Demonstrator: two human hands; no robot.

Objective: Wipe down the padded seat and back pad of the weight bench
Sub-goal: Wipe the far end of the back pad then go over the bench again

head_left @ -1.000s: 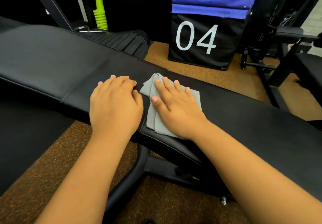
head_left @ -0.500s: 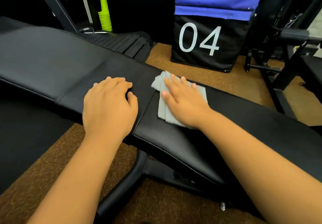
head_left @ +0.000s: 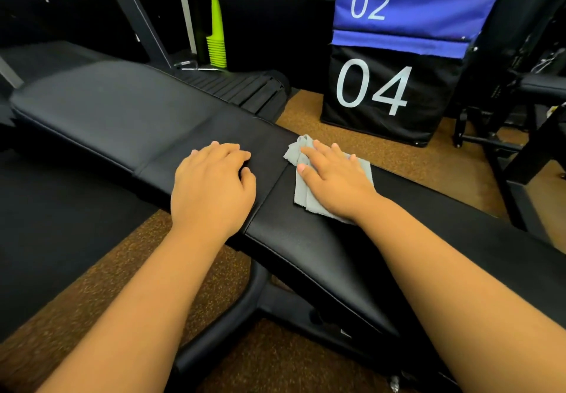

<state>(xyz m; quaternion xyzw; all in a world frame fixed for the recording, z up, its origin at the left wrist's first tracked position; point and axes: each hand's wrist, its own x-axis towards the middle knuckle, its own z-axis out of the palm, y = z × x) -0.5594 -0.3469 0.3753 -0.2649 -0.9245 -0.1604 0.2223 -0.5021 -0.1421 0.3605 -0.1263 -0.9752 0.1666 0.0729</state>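
A black padded weight bench runs from far left to near right. Its left pad (head_left: pixel 101 108) meets the right pad (head_left: pixel 306 239) at a seam near the middle. My left hand (head_left: pixel 211 184) rests flat on the left pad just beside the seam, fingers slightly bent. A folded grey cloth (head_left: pixel 301 189) lies on the right pad next to the seam. My right hand (head_left: pixel 333 178) presses flat on the cloth with fingers straight, covering most of it.
Stacked plyo boxes stand behind the bench, a black one marked 04 (head_left: pixel 386 92) under a blue one marked 02 (head_left: pixel 407 10). A stack of green cones (head_left: pixel 216 40) sits at the back. Black machine frames (head_left: pixel 520 154) crowd the right. The bench's curved leg (head_left: pixel 214 343) crosses the brown floor.
My right hand has slid the cloth to the right and away from me, off the seam onto the right pad. My left hand stays pressed beside the seam.
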